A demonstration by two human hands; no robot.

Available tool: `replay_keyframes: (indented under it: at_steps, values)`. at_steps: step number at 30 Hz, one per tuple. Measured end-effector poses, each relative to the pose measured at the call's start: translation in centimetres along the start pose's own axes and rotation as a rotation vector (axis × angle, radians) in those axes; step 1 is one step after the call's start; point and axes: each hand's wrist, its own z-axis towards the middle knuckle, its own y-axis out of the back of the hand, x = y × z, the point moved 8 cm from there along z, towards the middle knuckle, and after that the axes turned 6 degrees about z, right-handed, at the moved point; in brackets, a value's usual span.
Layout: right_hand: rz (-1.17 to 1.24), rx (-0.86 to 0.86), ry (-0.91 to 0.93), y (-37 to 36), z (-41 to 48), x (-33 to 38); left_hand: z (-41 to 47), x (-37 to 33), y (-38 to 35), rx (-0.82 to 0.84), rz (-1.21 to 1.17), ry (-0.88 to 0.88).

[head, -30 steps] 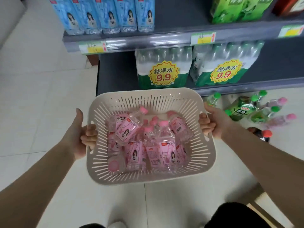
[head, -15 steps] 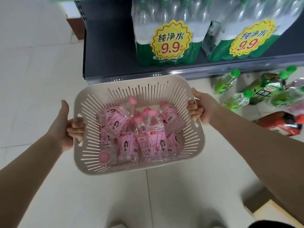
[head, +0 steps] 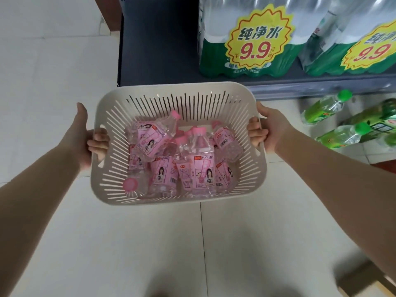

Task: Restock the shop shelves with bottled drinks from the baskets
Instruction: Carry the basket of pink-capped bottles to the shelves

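Hands first: left hand (head: 82, 138) and right hand (head: 271, 129) each clenched on one end of the basket (head: 171, 88), fingers (head: 98, 143) hooked inside the rim, thumbs outside. Basket was carried level above the floor (head: 150, 243), just in front of the bottom shelf (head: 154, 50), resting on nothing visible. Pink bottles (head: 201, 168) lay heaped inside it, on their sides and overlapping. Count was about eight, the exact number not readable from the pile. None was in a hand or on the shelf, so by my judgement stocking of this load had not begun and the whole basket was left to place. Shelf held two shrink-wrapped water packs (head: 246, 22), each with a 9.9 sticker (head: 258, 37), and bare dark space to their left. Floor at right: two loose green bottles (head: 325, 107) and one green multipack (head: 377, 118), cut off by the frame edge. These probably awaited shelving too.
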Motion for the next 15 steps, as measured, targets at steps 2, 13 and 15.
replay_keyframes:
  at_steps: [2,13,15]
  values:
    - [0.01,0.025,-0.007,-0.2,0.3,0.0,0.2,-0.3,0.2,0.011,-0.002,0.0]
    - [-0.208,-0.19,0.15,1.4,-0.6,0.8,0.0,-0.7,1.5,-0.225,0.449,-0.188]
    - [-0.244,-0.255,0.212,1.6,-1.4,1.0,-0.5,-1.1,1.8,-0.292,0.535,-0.232]
